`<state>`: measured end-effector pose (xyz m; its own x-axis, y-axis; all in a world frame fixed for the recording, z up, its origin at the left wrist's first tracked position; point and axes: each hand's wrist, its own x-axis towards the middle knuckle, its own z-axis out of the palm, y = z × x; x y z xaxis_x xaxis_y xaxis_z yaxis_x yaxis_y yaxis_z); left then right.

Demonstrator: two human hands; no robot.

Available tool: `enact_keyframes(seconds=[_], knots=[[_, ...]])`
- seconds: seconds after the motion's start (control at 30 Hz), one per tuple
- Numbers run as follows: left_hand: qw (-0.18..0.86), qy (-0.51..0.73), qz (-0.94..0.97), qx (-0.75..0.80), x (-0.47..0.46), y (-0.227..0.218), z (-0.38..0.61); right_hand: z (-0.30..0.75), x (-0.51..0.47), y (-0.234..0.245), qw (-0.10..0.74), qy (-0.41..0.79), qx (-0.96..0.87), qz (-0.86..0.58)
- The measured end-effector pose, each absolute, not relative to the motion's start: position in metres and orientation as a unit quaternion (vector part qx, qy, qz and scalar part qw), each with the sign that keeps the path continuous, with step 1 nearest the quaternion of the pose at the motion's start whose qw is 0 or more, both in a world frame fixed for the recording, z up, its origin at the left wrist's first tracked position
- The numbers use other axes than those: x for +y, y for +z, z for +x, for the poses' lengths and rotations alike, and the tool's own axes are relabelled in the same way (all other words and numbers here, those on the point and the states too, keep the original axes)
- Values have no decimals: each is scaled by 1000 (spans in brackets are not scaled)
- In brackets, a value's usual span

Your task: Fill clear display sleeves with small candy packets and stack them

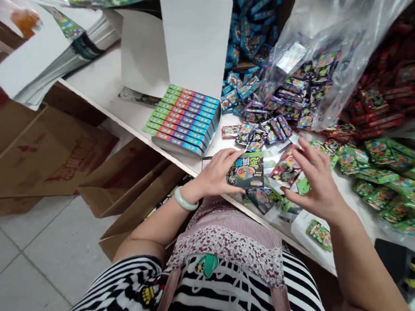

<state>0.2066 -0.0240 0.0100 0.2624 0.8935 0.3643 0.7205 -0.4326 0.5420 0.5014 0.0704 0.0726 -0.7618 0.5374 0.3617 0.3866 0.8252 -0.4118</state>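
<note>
My left hand (216, 174) grips a dark green packet (247, 171) by its left edge, just above the white table's front edge (178, 155). My right hand (316, 182) is curled with its fingertips on a red and dark packet (284, 167) beside it. More packets (262, 196) lie flat under both hands. To the left stands an open white display box (183, 119) filled with a row of colourful packets, its lid upright.
A clear plastic bag (309, 72) of purple packets lies at the back. Green packets (391, 174) pile on the right, red ones (398, 90) behind, blue ones (251, 28) at the top. Flat cardboard boxes (40, 155) lean on the floor at left. Stacked white cards (52, 59) sit far left.
</note>
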Motion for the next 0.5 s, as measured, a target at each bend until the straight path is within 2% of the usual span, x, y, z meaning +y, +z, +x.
enact_keyframes(seconds=[0.23,0.5], knots=[[156,267,831,462,-8,10,221,510,51,68,160,191,-944,-217],[158,259,841,448,-7,0,229,511,47,57,144,294,-924,-199]])
